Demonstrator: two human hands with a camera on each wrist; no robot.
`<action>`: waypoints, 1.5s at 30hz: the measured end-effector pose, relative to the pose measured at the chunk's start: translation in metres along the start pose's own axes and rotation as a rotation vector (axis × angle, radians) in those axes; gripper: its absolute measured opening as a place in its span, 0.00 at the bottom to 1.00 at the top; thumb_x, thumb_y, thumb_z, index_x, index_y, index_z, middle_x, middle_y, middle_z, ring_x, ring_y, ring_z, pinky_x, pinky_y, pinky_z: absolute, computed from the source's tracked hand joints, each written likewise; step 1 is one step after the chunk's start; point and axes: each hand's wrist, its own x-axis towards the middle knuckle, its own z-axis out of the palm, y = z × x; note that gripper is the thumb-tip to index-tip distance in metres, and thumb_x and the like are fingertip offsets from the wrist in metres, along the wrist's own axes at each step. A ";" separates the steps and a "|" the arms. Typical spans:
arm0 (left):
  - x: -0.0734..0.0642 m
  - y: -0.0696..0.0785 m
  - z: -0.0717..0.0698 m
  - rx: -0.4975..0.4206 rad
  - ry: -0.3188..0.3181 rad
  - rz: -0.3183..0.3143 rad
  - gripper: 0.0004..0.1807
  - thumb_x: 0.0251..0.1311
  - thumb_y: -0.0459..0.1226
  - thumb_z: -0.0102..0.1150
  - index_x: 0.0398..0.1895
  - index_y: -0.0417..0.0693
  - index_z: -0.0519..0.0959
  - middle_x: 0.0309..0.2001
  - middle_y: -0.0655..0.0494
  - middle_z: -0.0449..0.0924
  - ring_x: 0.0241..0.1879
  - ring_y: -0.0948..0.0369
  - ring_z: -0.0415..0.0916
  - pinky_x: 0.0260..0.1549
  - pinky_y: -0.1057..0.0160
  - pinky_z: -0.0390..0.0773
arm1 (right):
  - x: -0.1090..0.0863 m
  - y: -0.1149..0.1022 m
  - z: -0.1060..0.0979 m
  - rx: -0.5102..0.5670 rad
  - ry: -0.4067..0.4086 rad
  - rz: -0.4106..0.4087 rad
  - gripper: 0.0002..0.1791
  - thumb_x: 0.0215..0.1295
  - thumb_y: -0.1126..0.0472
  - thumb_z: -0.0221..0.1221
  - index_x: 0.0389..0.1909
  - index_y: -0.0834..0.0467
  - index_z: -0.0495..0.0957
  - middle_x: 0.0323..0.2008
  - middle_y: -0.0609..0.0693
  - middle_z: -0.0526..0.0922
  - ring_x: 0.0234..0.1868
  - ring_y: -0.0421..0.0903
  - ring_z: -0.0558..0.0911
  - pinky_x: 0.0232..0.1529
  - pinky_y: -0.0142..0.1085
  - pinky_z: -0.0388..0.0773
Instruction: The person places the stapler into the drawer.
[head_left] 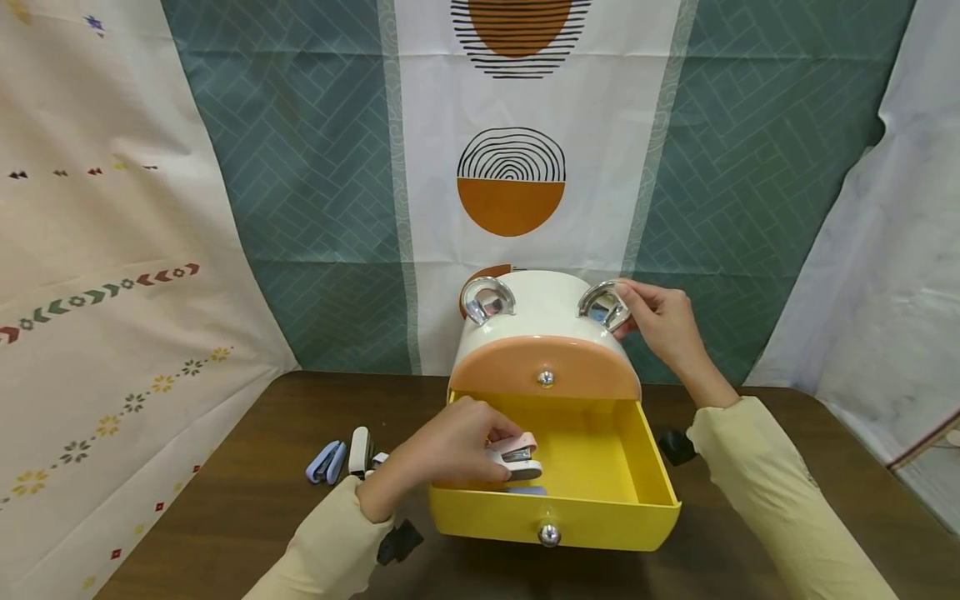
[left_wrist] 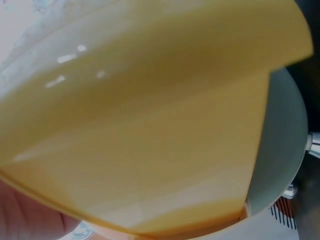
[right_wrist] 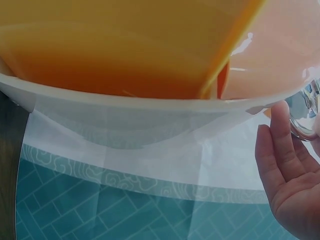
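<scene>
My left hand pinches a small pink and white stapler inside the open yellow drawer. Below the stapler, part of a blue object shows; its kind is hidden by the drawer front. With thumb and fingers, my right hand holds the right silver ear on top of a rounded box. The right wrist view shows those fingers against the ear beneath the box's rim. In the left wrist view the drawer wall fills most of the picture and hides the stapler.
A blue stapler and a white and dark stapler lie on the brown table left of the box. A small light item there is partly covered by the left wrist. An orange upper drawer is closed; patterned curtains hang behind.
</scene>
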 end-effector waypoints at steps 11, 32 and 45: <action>0.005 0.002 0.006 0.116 -0.089 -0.043 0.18 0.38 0.30 0.65 0.08 0.51 0.63 0.11 0.63 0.47 0.13 0.67 0.45 0.15 0.70 0.47 | 0.000 0.002 0.000 0.008 -0.004 0.003 0.20 0.65 0.55 0.51 0.52 0.65 0.75 0.22 0.48 0.80 0.17 0.37 0.79 0.26 0.26 0.76; 0.001 0.013 -0.006 0.164 -0.246 -0.089 0.20 0.42 0.31 0.66 0.05 0.48 0.64 0.08 0.63 0.50 0.09 0.67 0.47 0.11 0.72 0.48 | 0.000 0.001 0.000 -0.013 0.005 0.003 0.21 0.65 0.55 0.51 0.52 0.65 0.75 0.25 0.58 0.80 0.17 0.36 0.78 0.27 0.24 0.75; -0.006 0.009 -0.014 0.061 -0.153 -0.058 0.17 0.45 0.34 0.66 0.08 0.47 0.68 0.10 0.64 0.52 0.12 0.67 0.50 0.14 0.71 0.52 | 0.000 0.000 0.000 0.006 0.002 0.020 0.20 0.65 0.56 0.51 0.53 0.64 0.75 0.24 0.54 0.80 0.17 0.37 0.78 0.26 0.25 0.76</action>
